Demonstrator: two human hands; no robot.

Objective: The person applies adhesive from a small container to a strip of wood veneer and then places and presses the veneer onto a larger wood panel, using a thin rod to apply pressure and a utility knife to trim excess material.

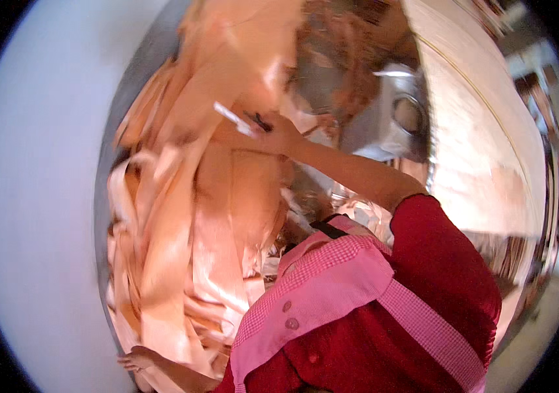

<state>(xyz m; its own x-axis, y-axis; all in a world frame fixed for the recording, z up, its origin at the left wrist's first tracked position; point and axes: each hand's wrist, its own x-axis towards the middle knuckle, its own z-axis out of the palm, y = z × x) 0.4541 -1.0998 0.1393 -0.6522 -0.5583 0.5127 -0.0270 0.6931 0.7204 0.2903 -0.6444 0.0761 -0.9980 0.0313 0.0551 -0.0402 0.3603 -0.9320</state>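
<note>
My right hand [278, 136] reaches over a heap of tan, leather-like sheets and strips [162, 262]. Its fingers are closed round a slim white stick-like tool [230, 116] with a dark part beside it; blur hides its exact kind. Beneath this hand lies a broad tan piece [243, 190] with a straight-edged outline. At the lower left, my left hand [139, 359] is low beside the near end of the heap, holding nothing that I can see, its fingers stretched out toward the pale wall. Whether it touches the strips I cannot tell.
A pale wall [37, 196] runs along the left. Beyond my right hand stands a grey metal box-like thing [391, 108] with a round opening. On the right lies a large light-coloured sheet or surface [476, 131]. Blurred shelves or stacks [554, 170] line the far right.
</note>
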